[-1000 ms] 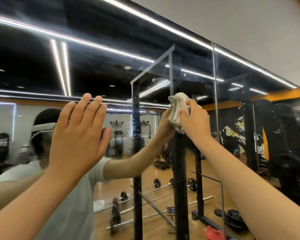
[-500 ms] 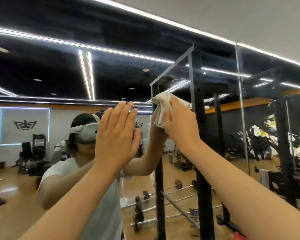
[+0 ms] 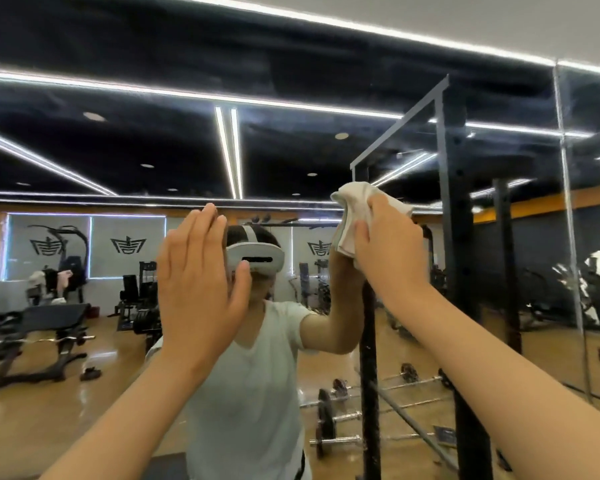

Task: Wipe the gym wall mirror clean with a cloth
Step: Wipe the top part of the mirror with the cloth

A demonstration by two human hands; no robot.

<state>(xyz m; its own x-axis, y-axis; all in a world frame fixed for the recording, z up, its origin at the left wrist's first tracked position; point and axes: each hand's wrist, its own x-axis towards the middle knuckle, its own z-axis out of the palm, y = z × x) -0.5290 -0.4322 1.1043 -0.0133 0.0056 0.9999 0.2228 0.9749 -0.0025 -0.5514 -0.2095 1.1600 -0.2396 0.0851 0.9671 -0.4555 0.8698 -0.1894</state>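
Two hands are raised before the wall mirror (image 3: 146, 143). A bunched off-white cloth (image 3: 354, 206) is gripped in the right hand (image 3: 388, 251), fingers curled over it, and is pressed to the glass just right of the reflected white headset (image 3: 255, 259). The left hand (image 3: 198, 282) is held flat with fingers straight and together, nothing in it; contact with the glass cannot be told. Barbells (image 3: 326, 419) are seen reflected low at right.
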